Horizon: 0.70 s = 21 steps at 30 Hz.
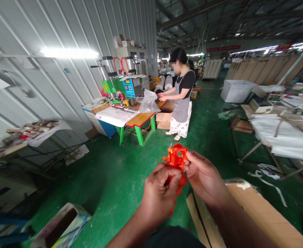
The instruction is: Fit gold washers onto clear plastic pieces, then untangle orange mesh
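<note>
Both hands are raised in front of me over the green floor, holding a piece of bright orange-red fabric (176,155). The thumb and fingers of my left hand (163,184) pinch it near its middle. My right hand (199,170) grips its upper right edge between thumb and fingers. The cloth looks thin and shiny, with a ragged edge and loose threads at the upper left. More of it hangs down behind my left hand, partly hidden.
A worker (184,89) stands at a table (141,119) with a green press machine (112,86). Cardboard (265,213) lies close at my right, an open box (61,225) at lower left. A cluttered bench (17,148) stands left, a cloth-covered table (283,132) right.
</note>
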Each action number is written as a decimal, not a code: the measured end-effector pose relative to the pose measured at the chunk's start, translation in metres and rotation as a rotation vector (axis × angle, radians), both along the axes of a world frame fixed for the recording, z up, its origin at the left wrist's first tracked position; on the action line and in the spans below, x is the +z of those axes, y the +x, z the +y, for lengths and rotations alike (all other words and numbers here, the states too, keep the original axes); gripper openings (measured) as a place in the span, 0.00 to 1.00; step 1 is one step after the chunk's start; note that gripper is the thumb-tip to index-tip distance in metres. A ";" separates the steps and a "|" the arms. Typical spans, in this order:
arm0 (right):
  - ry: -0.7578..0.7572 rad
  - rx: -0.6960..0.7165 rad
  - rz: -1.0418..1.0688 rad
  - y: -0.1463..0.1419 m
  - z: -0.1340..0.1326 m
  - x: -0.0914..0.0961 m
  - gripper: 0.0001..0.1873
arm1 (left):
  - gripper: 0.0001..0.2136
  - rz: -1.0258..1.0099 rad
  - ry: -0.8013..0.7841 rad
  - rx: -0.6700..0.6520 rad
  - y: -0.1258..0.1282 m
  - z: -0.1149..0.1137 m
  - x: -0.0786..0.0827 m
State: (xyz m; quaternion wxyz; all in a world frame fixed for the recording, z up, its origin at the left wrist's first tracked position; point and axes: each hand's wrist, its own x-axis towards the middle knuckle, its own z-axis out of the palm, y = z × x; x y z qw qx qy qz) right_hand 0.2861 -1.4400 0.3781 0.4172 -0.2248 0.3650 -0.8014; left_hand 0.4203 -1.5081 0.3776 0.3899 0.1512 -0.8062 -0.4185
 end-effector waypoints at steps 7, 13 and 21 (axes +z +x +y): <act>-0.004 0.133 -0.027 0.002 0.006 0.001 0.17 | 0.05 0.080 0.225 -0.001 0.001 0.000 0.001; 0.027 0.159 0.027 0.001 0.007 -0.001 0.18 | 0.11 0.124 0.319 -0.017 -0.003 -0.010 0.002; 0.034 0.091 -0.088 0.004 0.002 -0.001 0.14 | 0.13 0.114 0.751 -0.279 -0.011 -0.005 -0.003</act>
